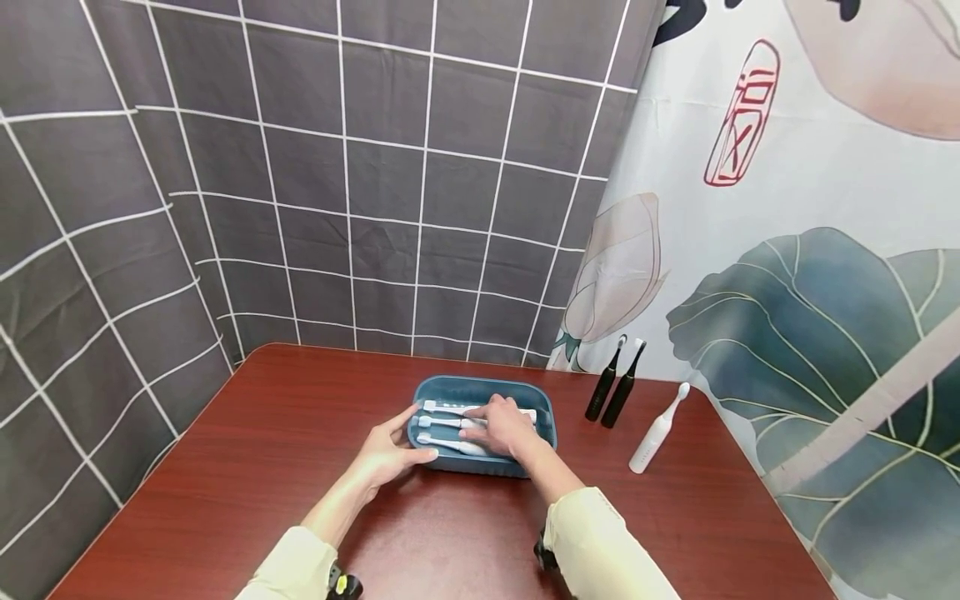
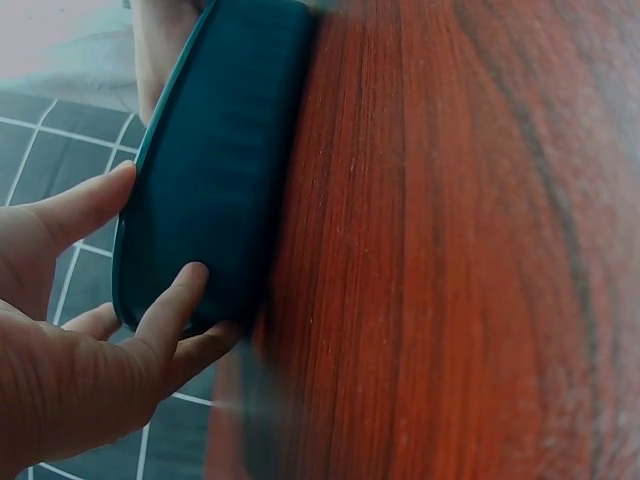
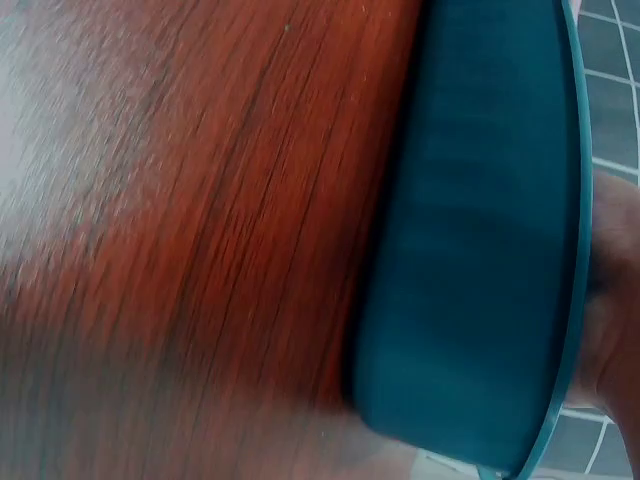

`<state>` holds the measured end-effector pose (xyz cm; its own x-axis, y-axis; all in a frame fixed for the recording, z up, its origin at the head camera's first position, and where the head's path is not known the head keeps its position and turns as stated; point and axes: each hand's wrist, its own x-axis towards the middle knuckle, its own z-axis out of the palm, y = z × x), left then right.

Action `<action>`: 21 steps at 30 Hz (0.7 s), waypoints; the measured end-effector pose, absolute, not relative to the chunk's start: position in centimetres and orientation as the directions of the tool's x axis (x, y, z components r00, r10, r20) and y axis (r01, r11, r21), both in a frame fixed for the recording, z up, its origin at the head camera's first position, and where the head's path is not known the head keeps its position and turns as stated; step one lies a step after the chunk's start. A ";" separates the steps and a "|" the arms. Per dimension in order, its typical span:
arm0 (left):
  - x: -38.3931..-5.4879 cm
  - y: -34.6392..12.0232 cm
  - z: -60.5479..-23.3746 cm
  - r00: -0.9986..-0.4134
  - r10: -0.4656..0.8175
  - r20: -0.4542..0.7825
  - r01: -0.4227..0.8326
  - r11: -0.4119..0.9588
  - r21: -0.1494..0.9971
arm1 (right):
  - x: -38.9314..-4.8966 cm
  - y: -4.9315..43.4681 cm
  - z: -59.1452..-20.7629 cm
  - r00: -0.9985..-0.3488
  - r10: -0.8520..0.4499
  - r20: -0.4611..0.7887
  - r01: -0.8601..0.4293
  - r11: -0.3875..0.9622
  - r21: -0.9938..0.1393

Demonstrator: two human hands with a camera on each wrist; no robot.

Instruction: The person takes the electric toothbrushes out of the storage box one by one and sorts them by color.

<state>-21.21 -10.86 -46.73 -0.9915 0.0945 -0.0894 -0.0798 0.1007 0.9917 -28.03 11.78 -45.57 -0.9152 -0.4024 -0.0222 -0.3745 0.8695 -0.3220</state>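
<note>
A blue plastic basket [image 1: 547,408] stands on the table, with three white electric toothbrushes lying side by side in it. My left hand [image 1: 386,454] holds the basket's left end, thumb at the near rim and fingers around the far corner. In the left wrist view, its fingertips press the basket's outer wall [image 2: 230,150]. My right hand [image 1: 502,427] reaches down into the basket, thumb and forefinger around the middle toothbrush [image 1: 442,422]. The far toothbrush [image 1: 450,408] passes partly under this hand, and the near toothbrush [image 1: 461,447] lies below the thumb. The right wrist view shows mostly basket wall [image 3: 470,250].
Two black electric toothbrushes [image 1: 600,392] [image 1: 619,398] lie at the back right of the red-brown table [image 1: 315,408]. Nearer, on the right, is another white electric toothbrush [image 1: 654,440]. A grey checked curtain [image 1: 382,183] and a printed cloth [image 1: 675,225] hang behind the table.
</note>
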 end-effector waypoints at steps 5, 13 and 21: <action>-21.2 -10.8 -46.8 -0.992 0.086 -0.092 -0.082 0.108 0.991 | -28.1 10.9 -45.8 -0.924 -0.381 -0.019 -0.360 0.887 -0.289; -21.4 -10.8 -47.0 -0.993 0.073 -0.091 -0.082 0.121 0.989 | -28.1 9.9 -46.4 -0.946 -0.321 0.033 -0.320 0.918 -0.234; -21.4 -10.6 -47.0 -0.993 0.060 -0.099 -0.090 0.131 0.987 | -27.9 10.6 -46.3 -0.931 -0.355 0.085 -0.365 0.904 -0.223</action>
<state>-21.37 -10.62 -47.01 -0.9933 0.0600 -0.0985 -0.0900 0.1312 0.9873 -27.95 10.63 -46.30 -0.9308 -0.3554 0.0854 -0.3655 0.9036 -0.2234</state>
